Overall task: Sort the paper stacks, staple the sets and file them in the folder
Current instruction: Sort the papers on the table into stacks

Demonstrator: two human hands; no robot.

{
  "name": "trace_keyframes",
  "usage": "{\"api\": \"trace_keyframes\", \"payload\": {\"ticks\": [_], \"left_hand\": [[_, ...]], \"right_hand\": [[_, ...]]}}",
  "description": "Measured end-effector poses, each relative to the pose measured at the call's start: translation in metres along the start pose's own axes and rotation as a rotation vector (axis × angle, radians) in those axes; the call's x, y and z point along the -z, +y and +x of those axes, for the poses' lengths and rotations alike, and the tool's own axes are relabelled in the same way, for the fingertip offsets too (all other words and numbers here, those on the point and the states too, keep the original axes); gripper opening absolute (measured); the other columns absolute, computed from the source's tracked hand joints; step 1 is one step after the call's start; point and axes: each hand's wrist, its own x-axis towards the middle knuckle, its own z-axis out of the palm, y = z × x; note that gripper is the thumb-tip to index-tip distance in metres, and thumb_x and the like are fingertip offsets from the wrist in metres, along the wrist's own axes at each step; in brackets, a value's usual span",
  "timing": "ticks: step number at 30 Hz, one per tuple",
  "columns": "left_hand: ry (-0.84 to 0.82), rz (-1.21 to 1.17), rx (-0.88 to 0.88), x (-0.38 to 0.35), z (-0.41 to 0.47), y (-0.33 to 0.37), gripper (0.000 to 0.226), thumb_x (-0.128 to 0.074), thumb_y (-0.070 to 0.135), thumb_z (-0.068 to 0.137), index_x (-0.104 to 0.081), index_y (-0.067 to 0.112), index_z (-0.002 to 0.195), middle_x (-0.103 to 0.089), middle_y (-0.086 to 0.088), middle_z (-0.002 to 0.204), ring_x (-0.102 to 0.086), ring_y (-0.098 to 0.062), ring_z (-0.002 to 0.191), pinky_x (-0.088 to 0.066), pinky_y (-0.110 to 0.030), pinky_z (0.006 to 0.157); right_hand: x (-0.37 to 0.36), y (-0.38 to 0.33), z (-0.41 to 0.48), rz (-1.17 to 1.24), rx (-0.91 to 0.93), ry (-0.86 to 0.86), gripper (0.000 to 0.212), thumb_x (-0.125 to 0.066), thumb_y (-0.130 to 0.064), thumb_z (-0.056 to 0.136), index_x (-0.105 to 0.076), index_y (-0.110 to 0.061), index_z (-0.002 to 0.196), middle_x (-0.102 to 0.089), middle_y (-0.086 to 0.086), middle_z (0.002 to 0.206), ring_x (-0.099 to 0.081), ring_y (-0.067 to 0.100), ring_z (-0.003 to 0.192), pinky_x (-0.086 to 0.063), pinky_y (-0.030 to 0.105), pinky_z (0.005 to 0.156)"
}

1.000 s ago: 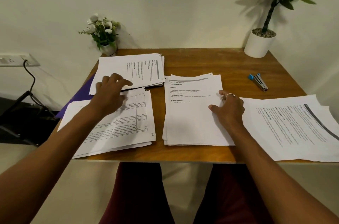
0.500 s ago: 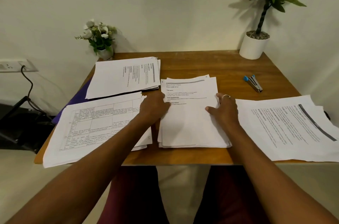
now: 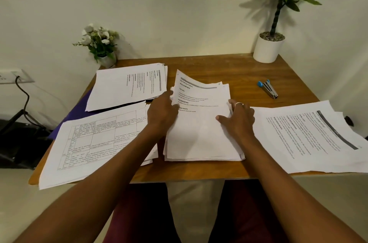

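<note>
Head view of a wooden table set against a pale wall. The centre paper stack, a portrait pile with a grey header bar and short text lines, serves as the landmark. The left hand grips the stack's left edge, fingers curled under the upper sheets, so that the top page's far left corner bows upward. The right hand, a ring on one finger, clasps the stack's right edge, thumb flat on the top page and fingers wrapped over the side. Left of the centre stack, and touching the left forearm, lies the table-printed stack, its near corner overhanging the table edge. Beyond that, to the far left of the centre stack, lies a text stack turned sideways. A purple folder shows from beneath both left-hand stacks. Right of the centre stack, just beside the right hand, is a right stack, angled, with a dark band. The stapler, blue-tipped, lies apart to the far right of the centre stack. A flower pot and a potted plant stand at the table's rear corners.
</note>
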Motion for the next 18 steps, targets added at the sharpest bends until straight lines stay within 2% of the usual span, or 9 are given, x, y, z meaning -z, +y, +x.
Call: {"api": "trace_keyframes", "payload": {"ticks": [3,5,7,10,13,16,18], "left_hand": [[-0.018,-0.139,0.009,0.012,0.005,0.006,0.022,-0.066,0.027,0.098,-0.070,0.012,0.114,-0.070,-0.001,0.123,-0.070,-0.021,0.099,-0.052,-0.022,0.079],[-0.103,-0.376,0.074,0.023,0.010,0.009,0.010,-0.066,0.023,0.098,-0.071,0.015,0.100,-0.073,0.001,0.112,-0.070,-0.014,0.087,-0.053,-0.016,0.066],[-0.193,-0.561,0.128,0.034,0.015,0.009,0.008,-0.066,0.020,0.098,-0.072,0.016,0.096,-0.075,0.000,0.105,-0.071,-0.016,0.082,-0.055,-0.018,0.060],[-0.267,-0.657,0.158,0.044,0.020,0.003,0.016,-0.066,0.019,0.098,-0.072,0.007,0.106,-0.077,-0.005,0.107,-0.076,-0.024,0.093,-0.062,-0.034,0.078],[-0.323,-0.740,0.220,0.049,0.020,0.001,0.019,-0.062,0.021,0.100,-0.070,0.011,0.114,-0.076,-0.005,0.114,-0.075,-0.025,0.099,-0.061,-0.039,0.081],[-0.436,-0.946,0.323,0.057,0.017,-0.006,0.034,-0.061,0.029,0.101,-0.059,0.019,0.134,-0.072,-0.007,0.124,-0.072,-0.026,0.109,-0.061,-0.041,0.083],[-0.475,-1.059,0.388,0.064,0.014,-0.014,0.050,-0.067,0.035,0.096,-0.052,0.026,0.143,-0.070,-0.009,0.128,-0.070,-0.028,0.113,-0.062,-0.043,0.080]], "right_hand": [[0.005,-0.001,0.003,0.100,0.019,0.041,0.083,-0.079,-0.048,0.084,-0.040,-0.022,0.152,-0.043,0.008,0.153,-0.035,0.029,0.142,-0.034,0.050,0.112],[0.013,-0.004,0.005,0.349,-0.026,0.036,0.092,-0.081,-0.045,0.083,-0.031,-0.024,0.157,-0.048,0.004,0.150,-0.045,0.024,0.138,-0.043,0.048,0.109],[0.022,-0.009,0.008,0.640,-0.081,-0.039,0.085,-0.081,-0.038,0.085,-0.036,-0.026,0.155,-0.060,-0.003,0.140,-0.060,0.014,0.122,-0.053,0.038,0.099],[0.030,-0.013,0.012,0.774,-0.117,-0.177,0.048,-0.078,-0.031,0.088,-0.061,-0.025,0.132,-0.074,-0.010,0.118,-0.073,0.011,0.101,-0.060,0.039,0.091],[0.028,-0.015,0.017,0.827,-0.150,-0.222,0.021,-0.074,-0.019,0.091,-0.071,-0.021,0.112,-0.078,-0.004,0.107,-0.075,0.019,0.098,-0.059,0.045,0.093],[0.022,-0.016,0.021,0.930,-0.224,-0.174,0.016,-0.073,-0.013,0.089,-0.073,-0.017,0.105,-0.078,0.004,0.104,-0.075,0.029,0.098,-0.059,0.049,0.092],[0.015,-0.015,0.024,0.983,-0.291,-0.089,0.019,-0.074,-0.013,0.089,-0.071,-0.017,0.106,-0.077,0.005,0.106,-0.073,0.029,0.101,-0.060,0.045,0.089]]}}
